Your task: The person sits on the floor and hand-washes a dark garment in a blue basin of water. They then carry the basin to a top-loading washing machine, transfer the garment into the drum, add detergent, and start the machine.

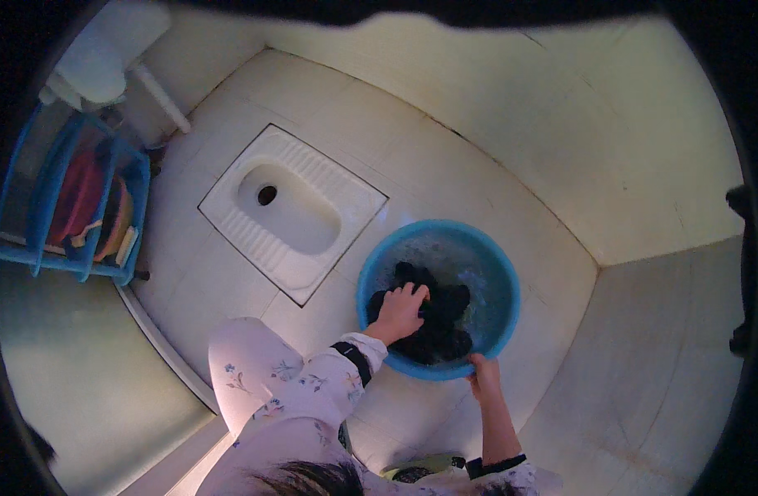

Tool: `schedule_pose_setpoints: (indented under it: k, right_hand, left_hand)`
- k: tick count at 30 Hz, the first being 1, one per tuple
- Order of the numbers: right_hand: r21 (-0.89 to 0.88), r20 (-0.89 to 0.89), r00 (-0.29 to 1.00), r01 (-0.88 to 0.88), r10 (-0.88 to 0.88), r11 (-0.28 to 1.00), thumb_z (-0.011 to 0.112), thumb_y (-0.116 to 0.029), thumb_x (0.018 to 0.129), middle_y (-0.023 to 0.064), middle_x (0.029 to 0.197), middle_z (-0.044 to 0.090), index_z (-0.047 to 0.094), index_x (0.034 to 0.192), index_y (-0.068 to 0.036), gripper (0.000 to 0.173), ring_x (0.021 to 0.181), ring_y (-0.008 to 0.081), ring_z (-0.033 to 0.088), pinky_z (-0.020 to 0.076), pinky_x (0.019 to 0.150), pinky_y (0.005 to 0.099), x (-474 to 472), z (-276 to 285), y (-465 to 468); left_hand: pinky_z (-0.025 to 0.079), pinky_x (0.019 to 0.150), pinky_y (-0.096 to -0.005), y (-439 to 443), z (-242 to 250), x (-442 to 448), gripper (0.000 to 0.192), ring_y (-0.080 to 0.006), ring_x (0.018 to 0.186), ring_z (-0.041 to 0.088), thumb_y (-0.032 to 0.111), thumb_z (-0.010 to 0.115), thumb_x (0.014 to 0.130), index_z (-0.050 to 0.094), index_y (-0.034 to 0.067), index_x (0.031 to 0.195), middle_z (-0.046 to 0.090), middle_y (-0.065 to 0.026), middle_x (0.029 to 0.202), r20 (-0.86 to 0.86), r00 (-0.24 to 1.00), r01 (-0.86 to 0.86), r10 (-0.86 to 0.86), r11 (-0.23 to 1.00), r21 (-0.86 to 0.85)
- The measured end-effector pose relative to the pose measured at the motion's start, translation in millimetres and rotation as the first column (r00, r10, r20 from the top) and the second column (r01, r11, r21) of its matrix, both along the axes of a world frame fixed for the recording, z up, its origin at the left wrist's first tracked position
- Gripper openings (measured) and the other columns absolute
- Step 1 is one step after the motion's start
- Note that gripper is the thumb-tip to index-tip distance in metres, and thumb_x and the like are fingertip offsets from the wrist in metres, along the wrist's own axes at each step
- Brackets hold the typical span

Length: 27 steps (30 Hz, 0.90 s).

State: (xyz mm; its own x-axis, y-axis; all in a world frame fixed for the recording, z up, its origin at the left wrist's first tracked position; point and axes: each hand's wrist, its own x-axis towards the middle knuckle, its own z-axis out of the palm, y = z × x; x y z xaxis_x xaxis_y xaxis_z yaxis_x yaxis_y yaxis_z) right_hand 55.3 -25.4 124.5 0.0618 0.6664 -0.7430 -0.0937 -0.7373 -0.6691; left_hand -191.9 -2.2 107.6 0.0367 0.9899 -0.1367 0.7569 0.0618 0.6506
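A round blue plastic basin (511, 291) stands on the floor before me, holding cloudy water with some suds. Dark, wet cloth (438, 322) lies bunched in its near left part, partly above the water. My left hand (404, 313) is in the basin, its fingers curled onto the top of this cloth; its fingertips are partly hidden. At the basin's near right edge, my right hand (484, 375) grips the rim, with the thumb over the top.
A white ceramic squat toilet (298, 217) is set into the tiled floor (379, 149) beyond the basin, to the left. Against the left side stands a blue plastic rack (94, 270) with basins and brushes. Walls (540, 124) close in the far and right sides. A slipper (422, 468) shows below me.
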Motion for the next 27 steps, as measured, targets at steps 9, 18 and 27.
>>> schedule_pose_setpoints:
  k: [9,18,27]
  right_hand:
    - [0.047,0.310,0.897,-0.346,0.315,0.937,0.058,-0.006,0.076,0.0106,0.075,0.054,0.053,0.088,0.003,0.016,0.060,0.0217,0.056,0.0498,0.046,0.0320,-132,75,99]
    - [0.004,0.572,0.672,-0.575,0.470,0.818,0.057,-0.007,0.074,0.0129,0.084,0.055,0.051,0.108,-0.004,0.034,0.067,0.0265,0.057,0.0501,0.049,0.0399,-226,100,173]
    - [0.173,0.978,0.200,-0.937,0.058,0.304,0.056,-0.010,0.077,0.0288,0.104,0.060,0.011,0.146,-0.005,0.082,0.091,0.0402,0.062,0.0510,0.070,0.0461,-288,142,172]
  left_hand:
    - [0.045,0.077,-0.0481,26,35,-63,0.042,-0.0358,0.094,0.057,0.011,0.073,0.064,0.052,0.016,0.101,0.055,-0.0126,0.100,0.087,0.942,-0.333,0.324,0.934,0.127]
    - [0.048,0.074,-0.0461,48,56,-104,0.041,-0.0362,0.090,0.058,0.011,0.074,0.063,0.054,0.016,0.098,0.057,-0.0124,0.096,0.284,0.774,-0.623,0.566,0.760,0.184]
    - [0.048,0.078,-0.0434,59,88,-133,0.042,-0.0363,0.094,0.058,0.011,0.076,0.062,0.055,0.013,0.097,0.059,-0.0127,0.099,0.477,0.573,-0.803,0.667,0.573,0.163]
